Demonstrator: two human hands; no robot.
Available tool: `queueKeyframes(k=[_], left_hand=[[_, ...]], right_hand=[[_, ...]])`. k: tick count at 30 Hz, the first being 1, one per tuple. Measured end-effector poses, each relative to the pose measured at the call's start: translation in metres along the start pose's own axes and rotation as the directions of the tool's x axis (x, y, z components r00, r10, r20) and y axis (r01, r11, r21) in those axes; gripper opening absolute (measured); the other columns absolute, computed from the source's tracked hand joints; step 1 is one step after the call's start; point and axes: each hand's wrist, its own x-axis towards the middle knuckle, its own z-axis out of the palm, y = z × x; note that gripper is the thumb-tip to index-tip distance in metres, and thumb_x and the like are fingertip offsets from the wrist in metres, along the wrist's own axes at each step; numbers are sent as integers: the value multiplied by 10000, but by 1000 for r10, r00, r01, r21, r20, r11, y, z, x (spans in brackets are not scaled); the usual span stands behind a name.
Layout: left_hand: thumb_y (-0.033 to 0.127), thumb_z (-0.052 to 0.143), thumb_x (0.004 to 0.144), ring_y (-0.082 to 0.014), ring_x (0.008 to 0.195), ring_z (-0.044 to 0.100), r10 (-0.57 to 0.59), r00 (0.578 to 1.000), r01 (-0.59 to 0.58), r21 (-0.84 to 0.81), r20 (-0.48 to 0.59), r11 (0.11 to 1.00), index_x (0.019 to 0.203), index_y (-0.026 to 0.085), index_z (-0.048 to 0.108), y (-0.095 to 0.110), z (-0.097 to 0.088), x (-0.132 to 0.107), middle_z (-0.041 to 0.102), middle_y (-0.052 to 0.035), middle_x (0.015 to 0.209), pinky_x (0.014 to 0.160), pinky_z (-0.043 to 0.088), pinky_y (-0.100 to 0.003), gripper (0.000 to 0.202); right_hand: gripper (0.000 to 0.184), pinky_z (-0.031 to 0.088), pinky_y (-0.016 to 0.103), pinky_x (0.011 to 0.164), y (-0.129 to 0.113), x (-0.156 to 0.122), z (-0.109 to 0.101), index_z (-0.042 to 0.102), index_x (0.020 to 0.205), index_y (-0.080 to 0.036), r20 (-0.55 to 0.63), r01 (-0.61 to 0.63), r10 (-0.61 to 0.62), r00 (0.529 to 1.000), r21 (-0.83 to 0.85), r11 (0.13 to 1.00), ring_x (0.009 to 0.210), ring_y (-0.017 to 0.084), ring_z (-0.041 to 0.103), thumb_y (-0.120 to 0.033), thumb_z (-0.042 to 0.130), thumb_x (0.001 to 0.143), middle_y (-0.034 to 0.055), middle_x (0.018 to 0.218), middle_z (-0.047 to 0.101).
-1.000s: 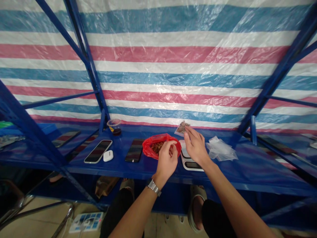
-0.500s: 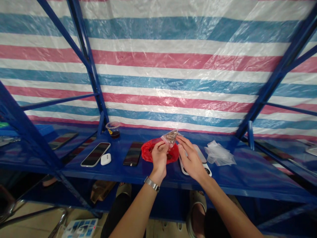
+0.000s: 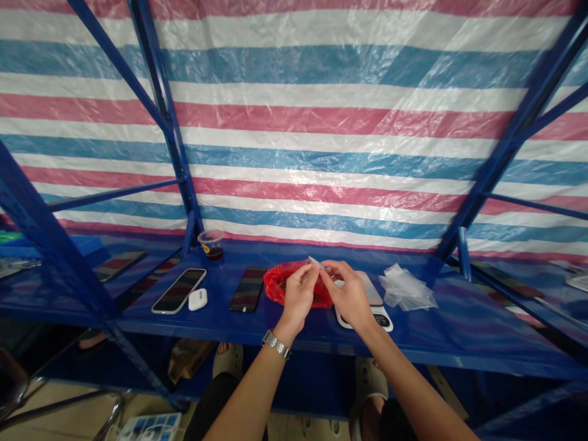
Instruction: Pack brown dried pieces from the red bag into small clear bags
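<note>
Between my two hands is a small clear plastic bag (image 3: 315, 262), mostly covered by my fingers; its contents are hidden now. My left hand (image 3: 299, 291) pinches it from the left, and my right hand (image 3: 346, 290) pinches its right side, fingertips close together. Under the hands lies an open red plastic bag (image 3: 274, 283) with small dark bits inside, too small to name. A white digital scale (image 3: 384, 320) sits partly behind my right hand. Right of it is a pile of clear plastic bags (image 3: 407, 288).
On the blue shelf (image 3: 427, 334) to the left lie a dark phone (image 3: 247, 289), a white-edged phone (image 3: 179, 291) and a white earbud case (image 3: 197, 299). A plastic cup (image 3: 212, 246) of dark liquid stands at the back, before a striped sheet (image 3: 321, 147). Blue posts (image 3: 172, 147) flank the shelf.
The small bag has come down and is now mostly hidden by my fingers. My right hand has closed in on it, its fingers curling to meet the left.
</note>
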Motion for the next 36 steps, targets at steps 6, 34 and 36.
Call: queueKeyframes(k=[6, 34, 36], left_hand=[[422, 709, 867, -216, 918, 700, 12, 1000, -10, 155, -17, 988, 969, 149, 773, 0, -11, 1, 783, -78, 971, 850, 517, -308, 298], [450, 690, 860, -170, 749, 649, 8, 990, -55, 327, 142, 943, 826, 174, 689, 9, -29, 2, 715, -36, 807, 711, 485, -268, 278], [409, 647, 890, -152, 719, 619, 67, 983, -126, 362, 170, 923, 806, 191, 622, 7, -28, 1, 664, -5, 770, 682, 465, -252, 235]], right_hand=[[200, 528, 353, 788, 3, 0, 3, 744, 1003, -231, 55, -27, 30, 998, -50, 998, 842, 221, 682, -348, 591, 951, 58, 959, 737], [225, 511, 313, 730, 2, 1, -5, 738, 879, -231, 252, -119, 110, 962, 22, 993, 760, 206, 692, -360, 561, 932, 11, 823, 758], [212, 501, 313, 703, 1, 0, -2, 735, 841, -230, 222, -157, 157, 962, -18, 987, 715, 209, 682, -350, 573, 906, 9, 763, 744]])
